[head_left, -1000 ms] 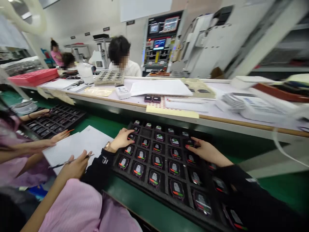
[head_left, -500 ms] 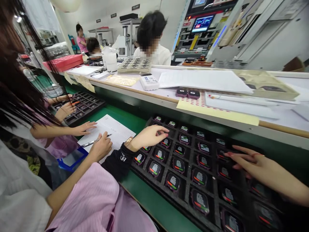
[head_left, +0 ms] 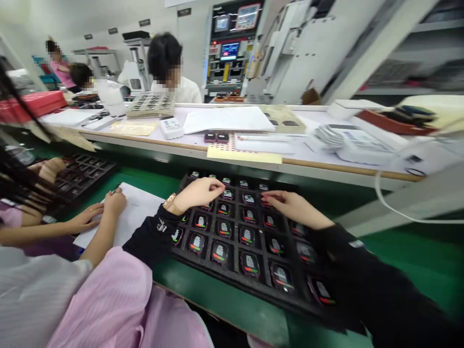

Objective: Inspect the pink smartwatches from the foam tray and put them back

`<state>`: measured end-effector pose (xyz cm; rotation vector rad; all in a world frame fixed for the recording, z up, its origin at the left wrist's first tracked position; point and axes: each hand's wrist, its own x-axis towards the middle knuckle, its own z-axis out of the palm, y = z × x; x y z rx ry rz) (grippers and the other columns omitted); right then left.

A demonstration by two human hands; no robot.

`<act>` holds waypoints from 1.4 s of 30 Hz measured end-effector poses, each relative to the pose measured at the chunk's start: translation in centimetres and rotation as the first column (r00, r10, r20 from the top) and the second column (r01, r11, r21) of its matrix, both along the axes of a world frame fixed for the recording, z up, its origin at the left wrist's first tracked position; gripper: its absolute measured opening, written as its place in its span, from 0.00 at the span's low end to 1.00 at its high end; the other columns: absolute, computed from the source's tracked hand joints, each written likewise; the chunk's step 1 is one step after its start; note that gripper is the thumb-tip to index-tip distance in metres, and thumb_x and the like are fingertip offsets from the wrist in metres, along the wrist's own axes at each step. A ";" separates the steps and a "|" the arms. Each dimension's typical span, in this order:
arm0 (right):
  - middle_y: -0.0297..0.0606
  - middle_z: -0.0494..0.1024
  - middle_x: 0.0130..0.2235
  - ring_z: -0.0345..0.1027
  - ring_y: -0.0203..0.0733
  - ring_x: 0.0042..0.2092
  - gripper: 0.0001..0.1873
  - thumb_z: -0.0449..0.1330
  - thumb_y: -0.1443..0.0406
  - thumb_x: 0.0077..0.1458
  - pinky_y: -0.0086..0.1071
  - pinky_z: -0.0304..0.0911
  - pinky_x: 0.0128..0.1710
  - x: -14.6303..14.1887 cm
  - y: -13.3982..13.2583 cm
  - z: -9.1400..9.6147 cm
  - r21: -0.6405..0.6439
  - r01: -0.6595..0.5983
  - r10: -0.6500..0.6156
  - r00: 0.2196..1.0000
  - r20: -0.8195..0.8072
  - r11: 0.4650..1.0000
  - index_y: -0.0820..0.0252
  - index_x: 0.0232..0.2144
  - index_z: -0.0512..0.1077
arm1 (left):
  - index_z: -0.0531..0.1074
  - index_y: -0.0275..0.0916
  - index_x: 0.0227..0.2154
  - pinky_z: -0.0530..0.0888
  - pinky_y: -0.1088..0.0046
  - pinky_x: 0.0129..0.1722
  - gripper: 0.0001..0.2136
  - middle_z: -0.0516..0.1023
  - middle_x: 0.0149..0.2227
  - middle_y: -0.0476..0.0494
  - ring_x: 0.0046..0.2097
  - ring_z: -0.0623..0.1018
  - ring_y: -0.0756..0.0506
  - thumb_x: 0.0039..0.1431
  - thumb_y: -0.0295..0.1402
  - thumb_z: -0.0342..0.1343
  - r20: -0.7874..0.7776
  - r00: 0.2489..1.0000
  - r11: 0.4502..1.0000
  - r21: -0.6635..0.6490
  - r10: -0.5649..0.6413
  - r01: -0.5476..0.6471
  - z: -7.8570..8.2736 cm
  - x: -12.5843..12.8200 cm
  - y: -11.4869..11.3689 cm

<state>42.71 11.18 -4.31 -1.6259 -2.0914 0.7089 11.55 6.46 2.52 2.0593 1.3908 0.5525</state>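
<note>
On the green bench (head_left: 409, 261) directly below the camera, a black foam tray (head_left: 232, 278) of smartwatches (head_left: 224, 228), one to each square pocket, every screen showing a pale icon and a red-and-green bar. Left hand (head_left: 197, 192), in a black sleeve with a gold wristband (head_left: 170, 203), open and spread over the upper middle of the tray, fingers lightly curved, nothing clenched or grasped. Right hand (head_left: 295, 208), equally open and relaxed, fingers stretched toward the left hand, fingertips (head_left: 265, 197) at the upper rows of watches; no grip on anything, though light contact or a slight hover impossible to tell. Just left of the tray, a co-worker's pink sleeve (head_left: 101, 285), with one hand (head_left: 114, 203) pinching a pen on a sheet of white paper (head_left: 126, 217) and another hand (head_left: 85, 212) flat at the paper's edge. Farther left, a second black tray (head_left: 83, 181). Across the gap, on a white bench (head_left: 311, 162), a yellow sheet (head_left: 244, 154), two dark watches (head_left: 215, 137), loose white paper (head_left: 228, 120), a small white box (head_left: 171, 128) and a beige tray (head_left: 150, 105). Beyond that, a seated person (head_left: 166, 63) with dark hair, and a lit equipment panel (head_left: 232, 53).
</note>
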 end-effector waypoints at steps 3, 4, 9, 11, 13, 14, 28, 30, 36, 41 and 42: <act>0.39 0.86 0.42 0.82 0.50 0.44 0.19 0.56 0.57 0.64 0.37 0.77 0.49 -0.4 0.7 0.1 -0.026 0.003 -0.002 0.999 0.048 1.000 0.58 0.47 0.82 | 0.79 0.34 0.50 0.77 0.68 0.53 0.12 0.85 0.49 0.39 0.49 0.83 0.43 0.72 0.30 0.54 -0.121 0.992 1.000 0.010 -0.024 0.025 -0.9 1.2 2.6; 0.39 0.86 0.41 0.82 0.49 0.44 0.18 0.56 0.58 0.65 0.37 0.77 0.49 -0.5 0.9 0.2 -0.025 0.007 -0.005 0.998 0.069 1.000 0.58 0.47 0.83 | 0.79 0.34 0.49 0.77 0.64 0.55 0.10 0.84 0.49 0.39 0.50 0.83 0.42 0.72 0.30 0.55 -0.164 0.986 0.999 0.016 -0.032 0.035 -1.3 1.7 3.2; 0.44 0.85 0.43 0.81 0.50 0.47 0.15 0.57 0.62 0.67 0.41 0.73 0.53 -1.1 2.0 0.3 0.031 0.023 -0.028 0.982 0.188 0.999 0.62 0.45 0.83 | 0.77 0.36 0.50 0.73 0.48 0.62 0.12 0.79 0.55 0.38 0.59 0.77 0.38 0.71 0.37 0.60 -0.350 0.937 0.996 0.079 0.003 0.027 -4.0 4.2 5.0; 0.44 0.85 0.43 0.81 0.52 0.48 0.16 0.56 0.61 0.67 0.40 0.73 0.53 -1.4 2.4 -0.1 0.048 0.004 -0.015 0.975 0.220 0.999 0.60 0.43 0.83 | 0.76 0.36 0.52 0.73 0.46 0.62 0.14 0.77 0.57 0.37 0.61 0.76 0.36 0.71 0.39 0.60 -0.401 0.915 0.995 0.102 0.053 -0.013 -5.1 5.1 5.4; 0.43 0.86 0.43 0.81 0.53 0.48 0.17 0.55 0.61 0.66 0.39 0.73 0.53 -2.0 2.8 -0.6 0.057 -0.023 0.009 0.971 0.239 0.998 0.58 0.42 0.84 | 0.75 0.36 0.53 0.73 0.46 0.62 0.16 0.76 0.59 0.36 0.62 0.75 0.35 0.71 0.40 0.60 -0.436 0.895 0.992 0.118 0.094 -0.047 -6.0 5.7 5.8; 0.42 0.86 0.43 0.81 0.54 0.48 0.17 0.54 0.61 0.65 0.39 0.73 0.53 -2.3 3.1 -1.0 0.061 -0.036 0.020 0.969 0.246 0.997 0.57 0.42 0.84 | 0.75 0.36 0.53 0.73 0.46 0.62 0.16 0.75 0.59 0.36 0.62 0.74 0.35 0.70 0.41 0.60 -0.448 0.888 0.991 0.122 0.106 -0.057 -6.4 6.0 6.0; 0.42 0.83 0.39 0.76 0.46 0.41 0.11 0.55 0.68 0.68 0.35 0.69 0.47 -3.1 4.3 -0.9 -0.140 -0.027 0.039 0.996 0.085 0.990 0.60 0.34 0.75 | 0.75 0.36 0.53 0.77 0.51 0.58 0.13 0.78 0.55 0.38 0.56 0.79 0.39 0.71 0.37 0.60 -0.158 0.987 0.999 -0.037 0.000 -0.006 -8.1 5.4 7.1; 0.44 0.83 0.37 0.76 0.48 0.38 0.11 0.54 0.66 0.65 0.33 0.69 0.38 -2.9 3.8 -0.4 -0.206 -0.028 0.030 1.000 0.009 0.978 0.59 0.34 0.76 | 0.75 0.36 0.52 0.78 0.52 0.57 0.13 0.78 0.55 0.38 0.56 0.79 0.39 0.72 0.37 0.59 -0.060 0.998 0.997 -0.075 -0.009 0.005 -8.2 5.2 7.2; 0.44 0.84 0.38 0.72 0.44 0.32 0.12 0.58 0.62 0.59 0.28 0.65 0.27 -3.3 2.9 0.2 -0.332 -0.013 -0.048 0.983 -0.175 0.943 0.60 0.36 0.80 | 0.76 0.35 0.47 0.80 0.56 0.53 0.10 0.79 0.51 0.39 0.51 0.80 0.41 0.71 0.36 0.60 0.141 0.987 0.980 -0.190 0.080 -0.052 -7.4 5.0 7.4; 0.42 0.80 0.29 0.69 0.40 0.25 0.06 0.58 0.64 0.60 0.28 0.68 0.25 -3.6 2.5 0.7 -0.430 0.098 -0.236 0.930 -0.281 0.897 0.59 0.34 0.75 | 0.72 0.32 0.57 0.74 0.75 0.29 0.17 0.81 0.40 0.40 0.36 0.81 0.47 0.77 0.32 0.43 0.296 0.943 0.943 -0.330 0.154 -0.051 -5.1 5.2 5.5; 0.44 0.80 0.31 0.74 0.42 0.27 0.05 0.57 0.65 0.62 0.29 0.72 0.29 -3.7 2.3 1.0 -0.462 0.107 -0.273 0.911 -0.308 0.881 0.59 0.36 0.73 | 0.70 0.32 0.59 0.70 0.78 0.26 0.18 0.80 0.37 0.41 0.33 0.81 0.48 0.77 0.32 0.40 0.327 0.933 0.934 -0.357 0.152 -0.027 -4.4 5.2 4.9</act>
